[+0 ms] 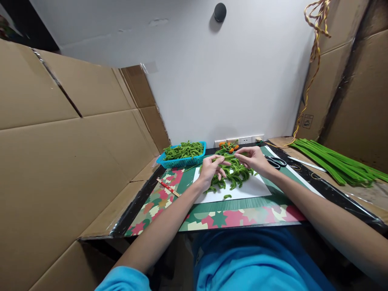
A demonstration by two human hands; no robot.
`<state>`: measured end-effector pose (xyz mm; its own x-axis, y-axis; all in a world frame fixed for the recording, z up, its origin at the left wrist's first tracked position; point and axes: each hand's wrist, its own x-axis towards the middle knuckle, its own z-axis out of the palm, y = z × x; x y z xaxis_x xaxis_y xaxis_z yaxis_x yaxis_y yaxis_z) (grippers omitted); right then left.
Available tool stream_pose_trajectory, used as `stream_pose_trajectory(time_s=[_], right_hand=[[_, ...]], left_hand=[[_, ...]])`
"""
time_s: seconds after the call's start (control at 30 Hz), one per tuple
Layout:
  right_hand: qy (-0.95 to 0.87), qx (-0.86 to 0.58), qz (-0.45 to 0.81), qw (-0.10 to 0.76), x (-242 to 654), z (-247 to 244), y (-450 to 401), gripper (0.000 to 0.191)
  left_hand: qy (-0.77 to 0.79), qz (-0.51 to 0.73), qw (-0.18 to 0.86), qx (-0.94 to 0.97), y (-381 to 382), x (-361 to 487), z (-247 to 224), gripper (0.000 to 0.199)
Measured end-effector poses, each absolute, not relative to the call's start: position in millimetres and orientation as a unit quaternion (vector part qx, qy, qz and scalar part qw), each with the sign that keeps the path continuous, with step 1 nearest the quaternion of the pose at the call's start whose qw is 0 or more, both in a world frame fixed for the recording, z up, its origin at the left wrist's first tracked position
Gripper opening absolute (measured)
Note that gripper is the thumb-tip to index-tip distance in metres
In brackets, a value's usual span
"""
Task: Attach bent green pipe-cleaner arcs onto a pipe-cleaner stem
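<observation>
A green fuzzy pipe cleaner [229,157] stretches between my two hands, above the white paper. My left hand [209,169] pinches its left end, the other fingers loosely bent. At its right end, my right hand [253,159] pinches with thumb and forefinger. Below them, a pile of short curled green pipe-cleaner pieces [238,178] spreads over the white paper [254,190]. One loose curled piece [227,197] lies apart near the paper's front edge. My fingers partly hide the pile and the held stem.
A blue basket [182,162] full of curled green pieces stands back left. Orange-tipped green stems [232,147] lie behind my hands. Black-handled scissors [276,162] and a bundle of long green pipe cleaners [336,161] are rightward. A red-and-wood stick [168,187] lies left. Cardboard walls [75,153] flank the table.
</observation>
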<state>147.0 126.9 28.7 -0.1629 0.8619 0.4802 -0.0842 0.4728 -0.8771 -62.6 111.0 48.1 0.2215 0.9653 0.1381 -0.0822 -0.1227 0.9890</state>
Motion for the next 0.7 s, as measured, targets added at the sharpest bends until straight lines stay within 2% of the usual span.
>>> stream_pose_trajectory(time_s=[0.2, 0.7], right_hand=[[-0.655, -0.302, 0.409, 0.559, 146.6, 25.9, 128.9, 0.040], [-0.644, -0.304, 0.417, 0.565, 148.1, 29.8, 127.9, 0.044]], left_hand=[[0.358, 0.525, 0.532, 0.560, 109.8, -60.3, 49.4, 0.049], [0.357, 0.495, 0.525, 0.593, 114.4, -61.9, 43.1, 0.058]])
